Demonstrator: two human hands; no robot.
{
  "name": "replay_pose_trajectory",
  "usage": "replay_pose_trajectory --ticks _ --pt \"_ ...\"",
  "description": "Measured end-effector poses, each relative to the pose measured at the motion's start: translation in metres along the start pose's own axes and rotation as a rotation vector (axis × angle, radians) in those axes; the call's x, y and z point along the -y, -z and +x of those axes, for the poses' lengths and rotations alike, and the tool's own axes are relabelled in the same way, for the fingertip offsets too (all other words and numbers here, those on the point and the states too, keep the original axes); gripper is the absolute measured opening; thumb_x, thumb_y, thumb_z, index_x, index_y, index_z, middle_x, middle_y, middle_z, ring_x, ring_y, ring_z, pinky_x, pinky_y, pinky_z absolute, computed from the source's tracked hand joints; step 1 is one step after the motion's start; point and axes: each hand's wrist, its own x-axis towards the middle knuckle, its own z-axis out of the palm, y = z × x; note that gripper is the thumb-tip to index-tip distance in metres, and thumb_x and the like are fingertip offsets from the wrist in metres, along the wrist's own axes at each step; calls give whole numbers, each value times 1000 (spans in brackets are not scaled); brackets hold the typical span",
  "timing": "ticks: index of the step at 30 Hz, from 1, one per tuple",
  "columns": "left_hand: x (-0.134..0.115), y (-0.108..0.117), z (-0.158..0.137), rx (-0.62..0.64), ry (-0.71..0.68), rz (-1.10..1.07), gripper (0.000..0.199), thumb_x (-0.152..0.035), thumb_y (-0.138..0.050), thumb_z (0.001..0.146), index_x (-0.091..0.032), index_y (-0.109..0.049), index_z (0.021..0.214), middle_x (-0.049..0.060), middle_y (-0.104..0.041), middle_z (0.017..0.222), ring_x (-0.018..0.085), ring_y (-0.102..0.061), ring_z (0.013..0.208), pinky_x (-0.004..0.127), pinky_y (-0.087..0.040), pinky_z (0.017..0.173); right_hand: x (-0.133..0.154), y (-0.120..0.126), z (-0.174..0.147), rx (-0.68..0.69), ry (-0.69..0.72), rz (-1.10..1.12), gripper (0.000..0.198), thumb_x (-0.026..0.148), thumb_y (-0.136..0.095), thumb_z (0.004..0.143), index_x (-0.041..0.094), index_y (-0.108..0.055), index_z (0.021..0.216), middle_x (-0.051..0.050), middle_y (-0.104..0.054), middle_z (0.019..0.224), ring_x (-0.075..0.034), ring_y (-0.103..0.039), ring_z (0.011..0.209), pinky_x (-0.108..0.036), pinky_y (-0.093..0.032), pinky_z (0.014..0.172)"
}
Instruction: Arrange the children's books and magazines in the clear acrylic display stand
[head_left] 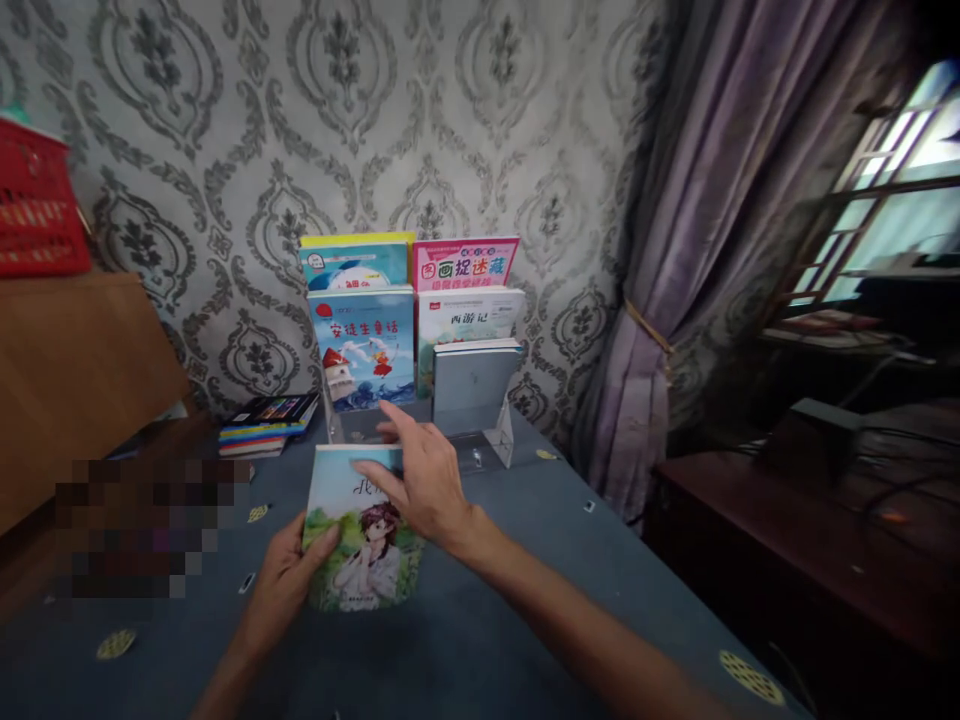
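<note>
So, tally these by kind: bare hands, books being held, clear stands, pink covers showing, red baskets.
Bare hands, left hand and right hand: 2
Held book: 1
Clear stand: 1
Pink cover: 1
Red basket: 1
Total: 6

Dim overall, daylight from right-hand window (892, 215) — deep shadow beneath, blurred edges, pixelated patch (139, 530)

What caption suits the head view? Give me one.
Left hand holding a book, right hand over it, before a book rack.
</note>
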Motion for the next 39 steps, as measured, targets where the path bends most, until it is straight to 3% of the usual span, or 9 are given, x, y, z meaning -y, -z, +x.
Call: replay_pose_trajectory --ticks 2,5,8,12,17,21,28,31,39 --pt "1 -3 0 -24 30 -63 56 -53 -78 74 -15 -65 113 8 -75 95 23 -71 79 32 -58 69 -9 -6 -12 -152 -58 157 71 53 -60 93 15 -37 149 -16 -64 127 -27 -61 117 -43 -46 103" --pt "-1 -13 3 -102 57 -191 62 -54 -83 66 -16 -66 112 7 -76 90 24 -72 76 32 -59 67 -12 -21 -32 -260 -284 439 81 48 -69 87 17 -30 152 -17 -50 145 -28 -50 133 -44 -41 112" --pt "-3 -23 9 -220 23 -307 64 -56 -86 59 -16 -67 106 5 -76 85 23 -73 76 31 -60 68 -8 -40 -58 -195 -488 785 77 45 -71 84 19 -35 147 -15 -54 142 -28 -53 129 -44 -44 109" --pt "3 -26 19 -334 7 -333 61 -60 -88 53 -15 -67 88 3 -75 76 24 -73 77 30 -61 69 -9 -63 -100 -20 -567 1072 53 46 -72 83 22 -55 126 -8 -68 123 -27 -64 113 -44 -51 100" --pt "26 -22 28 -486 19 -345 63 -72 -76 63 -17 -68 91 2 -75 74 23 -74 79 31 -61 70 -26 -74 -127 111 -582 1087 64 47 -79 75 22 -56 130 -8 -68 120 -29 -62 114 -46 -51 99" --pt "45 -19 30 -444 39 -290 65 -76 -64 73 -16 -70 94 7 -77 81 24 -74 85 33 -61 73 -42 -68 -124 217 -518 996 59 40 -77 79 22 -57 131 -7 -67 125 -28 -61 117 -43 -48 102" --pt "62 -25 21 -295 130 -225 67 -81 -73 54 -17 -64 74 5 -72 66 29 -74 80 35 -61 66 -60 -67 -126 293 -530 899 50 50 -74 78 17 -68 115 -7 -72 113 -28 -64 102 -41 -51 91" --pt "62 -24 19 -352 141 -193 70 -82 -73 51 -16 -64 74 5 -73 66 29 -74 82 36 -61 68 -58 -62 -124 305 -515 953 47 55 -70 81 18 -69 111 -6 -72 109 -27 -65 100 -40 -51 89" --pt "72 -17 21 -429 104 -30 66 -73 -60 78 -17 -69 110 13 -74 117 31 -65 119 39 -54 97 -55 -47 -117 222 -494 1000 47 56 -65 86 18 -66 115 -7 -70 107 -25 -64 100 -38 -51 87"
